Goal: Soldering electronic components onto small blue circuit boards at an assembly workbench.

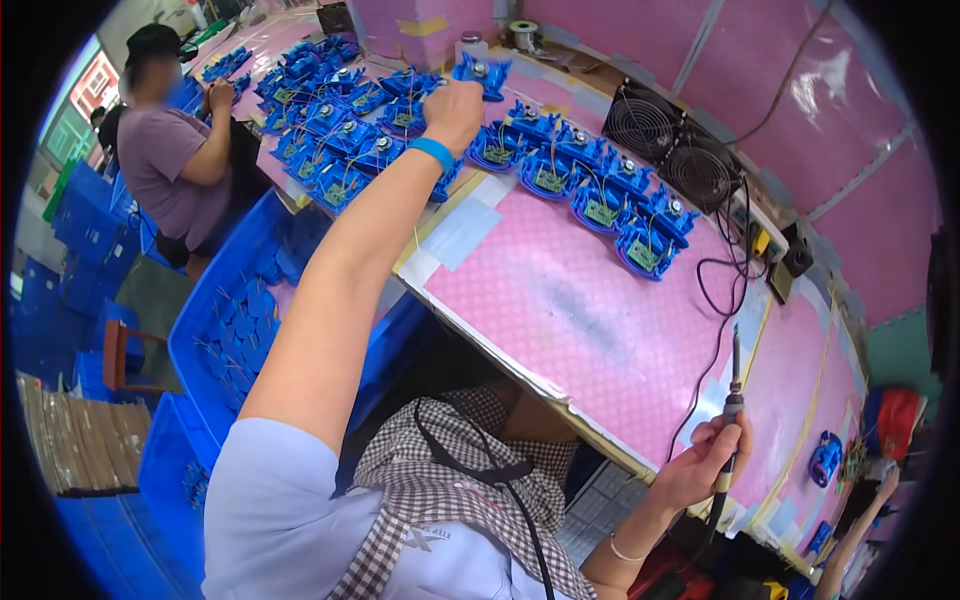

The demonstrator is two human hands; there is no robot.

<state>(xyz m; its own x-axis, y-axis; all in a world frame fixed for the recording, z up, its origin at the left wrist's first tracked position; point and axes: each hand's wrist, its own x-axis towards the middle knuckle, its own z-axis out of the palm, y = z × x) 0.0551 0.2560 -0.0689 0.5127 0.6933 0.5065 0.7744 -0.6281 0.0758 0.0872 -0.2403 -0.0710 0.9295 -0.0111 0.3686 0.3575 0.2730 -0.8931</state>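
Note:
My left arm, with a blue wristband, stretches to the far side of the pink-covered bench [570, 300]. There my left hand [455, 115] is closed on a blue plastic housing [484, 74] that carries a round silver part. Its fingertips are partly hidden behind the hand. My right hand [705, 462], at the near right edge of the bench, grips a soldering iron [734, 402] with the tip pointing up. Beyond the bare stretch of bench stand blue housings [600, 212] in rows, with green circuit boards, thin wires and round silver parts. More blue housings [335, 125] crowd the bench at left.
Two black fans [668, 145] stand along the back by the pink wall. A black cable [705, 300] loops over the right side. Below left, a blue bin [235, 300] holds blue parts. One person [165, 150] works at far left; another's arm [860, 530] shows at lower right.

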